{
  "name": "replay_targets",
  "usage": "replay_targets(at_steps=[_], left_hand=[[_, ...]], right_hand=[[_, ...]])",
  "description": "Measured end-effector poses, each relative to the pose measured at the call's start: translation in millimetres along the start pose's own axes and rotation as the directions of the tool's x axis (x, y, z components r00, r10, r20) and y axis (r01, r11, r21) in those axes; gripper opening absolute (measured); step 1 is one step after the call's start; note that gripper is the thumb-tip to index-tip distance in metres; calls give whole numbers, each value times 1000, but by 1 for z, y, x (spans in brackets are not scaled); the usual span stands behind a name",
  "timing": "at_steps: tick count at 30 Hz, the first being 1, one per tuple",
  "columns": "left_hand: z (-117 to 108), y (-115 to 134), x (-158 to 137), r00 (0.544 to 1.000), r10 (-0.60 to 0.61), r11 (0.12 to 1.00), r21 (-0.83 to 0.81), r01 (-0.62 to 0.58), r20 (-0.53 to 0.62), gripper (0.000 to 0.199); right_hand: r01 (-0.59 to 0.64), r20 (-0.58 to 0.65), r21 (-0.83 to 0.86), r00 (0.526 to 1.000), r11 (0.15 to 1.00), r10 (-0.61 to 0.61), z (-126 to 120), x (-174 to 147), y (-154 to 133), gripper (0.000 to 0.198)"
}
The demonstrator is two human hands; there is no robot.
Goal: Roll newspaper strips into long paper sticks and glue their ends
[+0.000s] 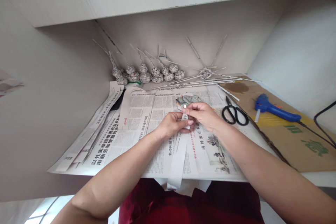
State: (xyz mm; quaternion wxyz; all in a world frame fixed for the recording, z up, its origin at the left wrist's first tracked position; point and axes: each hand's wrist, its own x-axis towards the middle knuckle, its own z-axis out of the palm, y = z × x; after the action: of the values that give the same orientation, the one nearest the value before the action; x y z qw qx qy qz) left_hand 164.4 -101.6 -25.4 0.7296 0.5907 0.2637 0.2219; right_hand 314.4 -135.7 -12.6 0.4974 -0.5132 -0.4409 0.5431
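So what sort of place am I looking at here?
Probably a small paper-craft workspace: woven, gourd-shaped pieces line the back, while black scissors and a blue glue gun lie towards the right.

A white tabletop (pixel 312 179) carries spread newspaper (pixel 139 112) and brown cardboard (pixel 288 150).

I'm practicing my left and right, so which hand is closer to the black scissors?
The right hand: it is to the left of the black scissors, with a gap between. The left hand is farther left, beyond the right hand.
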Motion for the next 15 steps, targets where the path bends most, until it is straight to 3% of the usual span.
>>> replay_targets(at_steps=[5, 10, 15], left_hand=[[0, -2, 1, 999, -15, 1000, 2, 15, -35, 38], [-1, 0, 1, 997, 72, 996, -47, -72, 8, 41], [-6, 4, 2, 984, 106, 990, -78, -117, -141, 38]], right_hand=[[13, -29, -6, 999, 1000, -13, 0, 2, 3, 32], [27, -7, -8, 1000, 1000, -28, 0, 3, 1, 31], [67, -131, -20, 989, 998, -69, -1, 5, -2, 32]])
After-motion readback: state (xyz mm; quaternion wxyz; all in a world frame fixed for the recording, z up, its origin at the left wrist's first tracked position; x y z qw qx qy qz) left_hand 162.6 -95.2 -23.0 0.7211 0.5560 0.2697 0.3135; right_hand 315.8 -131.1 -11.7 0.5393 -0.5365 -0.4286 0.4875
